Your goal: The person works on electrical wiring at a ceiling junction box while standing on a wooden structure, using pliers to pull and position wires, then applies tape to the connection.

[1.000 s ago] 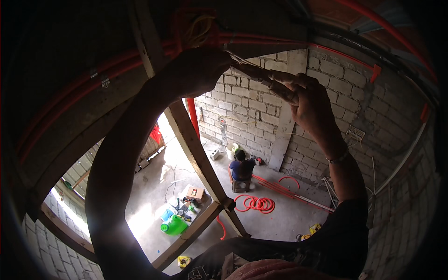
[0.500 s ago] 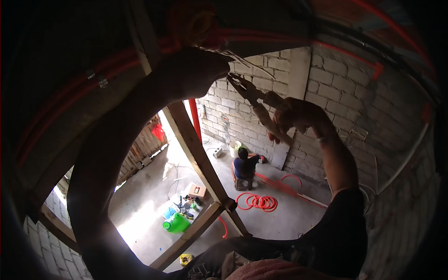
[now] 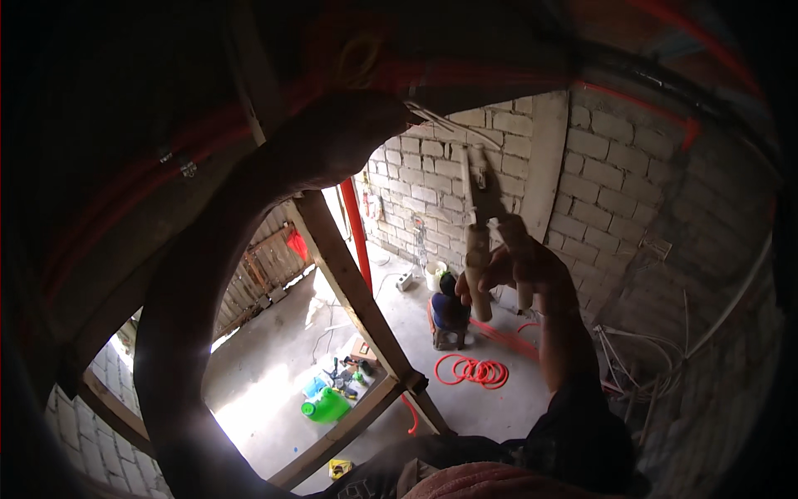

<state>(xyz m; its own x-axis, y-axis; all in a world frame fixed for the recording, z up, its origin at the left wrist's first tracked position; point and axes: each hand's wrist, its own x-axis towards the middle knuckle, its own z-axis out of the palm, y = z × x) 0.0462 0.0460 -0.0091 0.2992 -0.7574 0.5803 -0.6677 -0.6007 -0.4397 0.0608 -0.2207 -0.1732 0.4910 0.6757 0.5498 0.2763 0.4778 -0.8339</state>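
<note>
Right hand (image 3: 536,279): fingers curled round the spread handles of the pliers (image 3: 477,249), raised near the wires (image 3: 453,125); contact unclear.
Left hand (image 3: 357,133): shadowed, beside the wires; cannot tell whether its fingers pinch them.
Drop hazard: a loosened grip could send the pliers floorward, endangering the seated person (image 3: 450,313).
Wire hazard: dim light could cause misplaced bites, nicking strands.

The pliers (image 3: 478,254) have pale cream handles, and the wires (image 3: 457,127) are whitish grey. The block wall (image 3: 424,169) is light grey, patterned with a grid of darker joints. The upright pipe (image 3: 356,237) and coiled tubing (image 3: 473,373) are orange-red, the jug (image 3: 326,407) bright translucent green, the timber post (image 3: 341,270) brown, the floor (image 3: 270,376) grey, the seated person's top (image 3: 450,310) dark blue, the near sleeve (image 3: 573,424) black.
</note>
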